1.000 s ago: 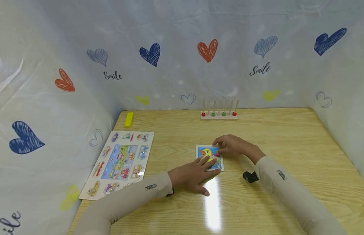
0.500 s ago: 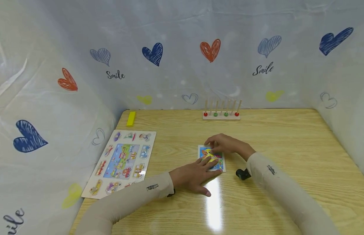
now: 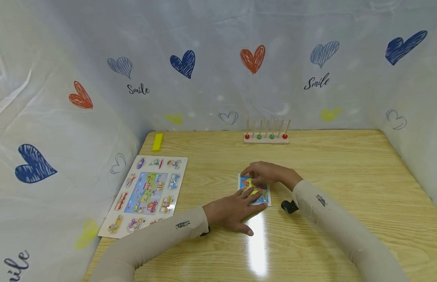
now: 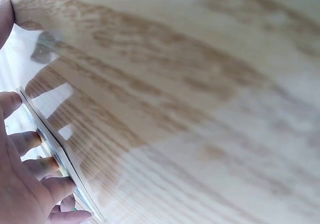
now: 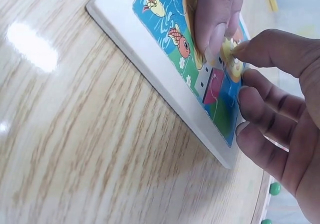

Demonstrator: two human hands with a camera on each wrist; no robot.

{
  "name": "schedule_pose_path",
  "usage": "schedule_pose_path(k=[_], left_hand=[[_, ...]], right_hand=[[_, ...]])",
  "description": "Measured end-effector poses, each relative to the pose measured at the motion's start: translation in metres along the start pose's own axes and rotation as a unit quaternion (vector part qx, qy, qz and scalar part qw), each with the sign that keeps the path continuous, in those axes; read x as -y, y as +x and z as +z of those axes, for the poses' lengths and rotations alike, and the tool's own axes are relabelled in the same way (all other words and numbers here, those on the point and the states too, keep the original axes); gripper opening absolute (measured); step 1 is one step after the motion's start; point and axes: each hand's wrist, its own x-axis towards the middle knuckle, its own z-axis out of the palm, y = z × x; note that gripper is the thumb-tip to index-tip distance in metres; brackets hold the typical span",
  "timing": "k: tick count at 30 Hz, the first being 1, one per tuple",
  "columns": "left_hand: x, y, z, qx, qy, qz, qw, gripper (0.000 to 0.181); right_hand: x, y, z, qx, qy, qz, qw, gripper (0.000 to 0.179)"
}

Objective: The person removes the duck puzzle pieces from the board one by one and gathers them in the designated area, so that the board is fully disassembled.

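A small square duck puzzle (image 3: 243, 183) with a pale frame lies flat on the table. Its picture shows fish and flowers too, clearest on the puzzle's surface (image 5: 182, 43) in the right wrist view. The left hand (image 3: 236, 213) lies across its near part, fingers spread, fingertips on the picture, thumb out over the wood. From the far side, the right hand (image 3: 265, 172) curls its fingers at the back edge and rests its thumb on the yellow part. In the left wrist view, the left hand (image 4: 22, 184) touches the tilted-looking board (image 4: 62, 156). Both hands hide much of the duck.
A vehicle puzzle board (image 3: 180, 166) lies at the left, partly under the left sleeve. Behind it is a yellow block (image 3: 157, 142). A peg rack (image 3: 266, 140) with red and green beads stands at the back, before a heart-printed curtain (image 3: 211, 90).
The right hand has slid leftward along the puzzle's far edge, from its right corner towards its left. The left hand stays in place on the puzzle, and the view has shifted slightly.
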Motion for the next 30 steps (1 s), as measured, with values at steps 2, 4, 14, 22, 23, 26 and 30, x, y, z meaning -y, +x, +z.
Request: schedule_pose_path(k=[2,4,14,22,23,26,30], left_hand=[[0.0000,-0.0004,-0.0002,-0.001,-0.001,0.000,1.0000,0.092],[0.0000,-0.0003,0.0003,-0.003,-0.001,-0.001,1.0000,0.092],[-0.0001,0.0001,0.0021,-0.005,0.002,0.001,1.0000,0.091],[0.0001,0.0001,0.0021,-0.013,0.001,0.005,0.9999,0.091],[-0.0002,-0.0002,0.0021,-0.015,0.001,0.006,0.9999,0.091],[-0.0009,-0.0008,0.0019,-0.019,0.004,0.007,0.9998,0.091],[-0.0014,-0.0012,0.0024,-0.021,0.004,0.005,0.9998,0.092]], right_hand=[[0.0007,0.0003,0.0000,0.003,-0.003,0.001,1.0000,0.043],[0.0014,0.0004,-0.0003,0.005,-0.003,0.002,1.0000,0.043],[0.0047,0.0021,-0.0026,0.010,-0.018,0.013,0.9997,0.043],[0.0067,0.0032,-0.0040,0.018,-0.019,0.022,0.9994,0.043],[0.0066,0.0034,-0.0039,0.018,-0.017,0.023,0.9994,0.043],[0.0057,0.0043,-0.0036,0.018,-0.017,0.024,0.9994,0.042],[0.0042,0.0055,-0.0026,0.017,-0.017,0.025,0.9994,0.040]])
